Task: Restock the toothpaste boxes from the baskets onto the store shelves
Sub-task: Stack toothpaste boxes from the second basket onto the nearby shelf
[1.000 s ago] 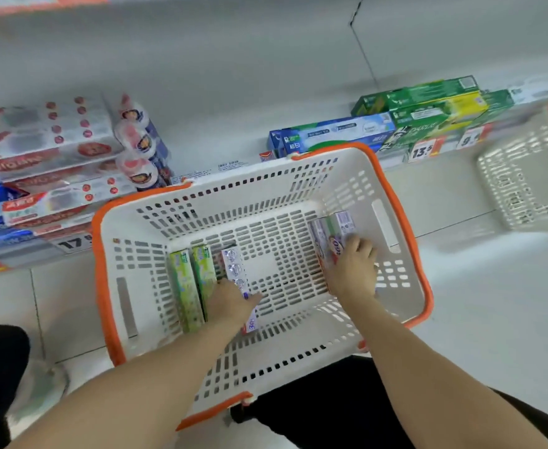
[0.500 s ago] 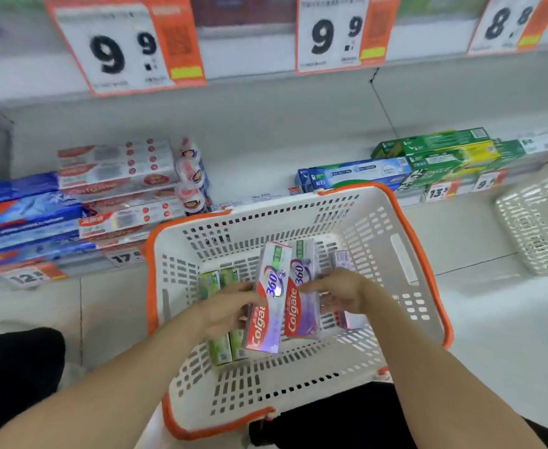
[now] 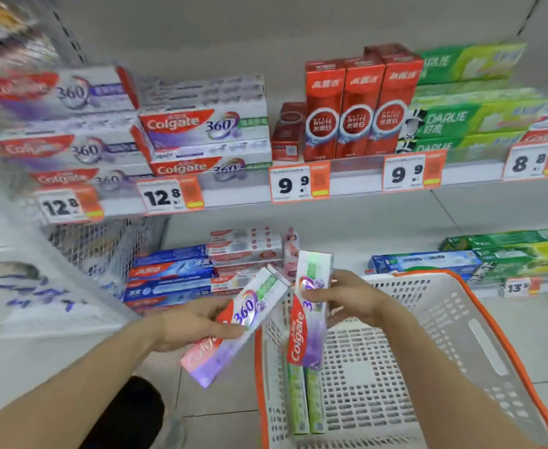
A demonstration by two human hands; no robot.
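Note:
My left hand (image 3: 188, 322) grips a purple Colgate 360 box (image 3: 234, 328), tilted, left of the basket. My right hand (image 3: 347, 299) holds a second Colgate 360 box (image 3: 308, 319) nearly upright over the basket's left edge. The white basket with an orange rim (image 3: 480, 322) stands on the floor at lower right. Two green boxes (image 3: 305, 400) lie inside it by the left wall. On the upper shelf at left sit stacks of matching Colgate 360 boxes (image 3: 201, 131) above 12.8 price tags (image 3: 169, 197).
Red toothpaste boxes (image 3: 357, 108) and green Darlie boxes (image 3: 470, 121) fill the upper shelf to the right. The lower shelf holds blue boxes (image 3: 172, 280), red-white boxes (image 3: 243, 247) and green boxes (image 3: 512, 251). A wire mesh panel (image 3: 104, 244) hangs at left.
Both hands picked a Colgate 360 box each out of the basket and lifted them up and left. The view has tilted up, and the upper shelf has come into sight.

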